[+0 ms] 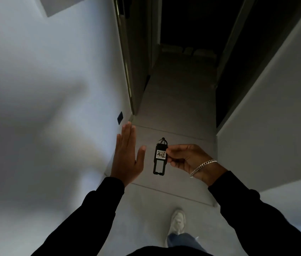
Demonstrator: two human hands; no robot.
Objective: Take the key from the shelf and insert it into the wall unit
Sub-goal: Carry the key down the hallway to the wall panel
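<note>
My right hand (188,159) pinches a black key fob (159,157) by its right edge. The fob hangs upright over the floor, with a white label reading 402 and a metal ring at its top. My left hand (127,156) is flat and open just left of the fob, fingers pointing up, not touching it. A small dark plate (120,117) sits low on the white left wall beyond my left hand. The shelf is not in view.
A narrow hallway with a grey tiled floor (175,100) runs ahead into darkness. A dark door frame (127,71) stands at the left, a white wall (275,117) at the right. My white shoe (178,220) is on the floor below.
</note>
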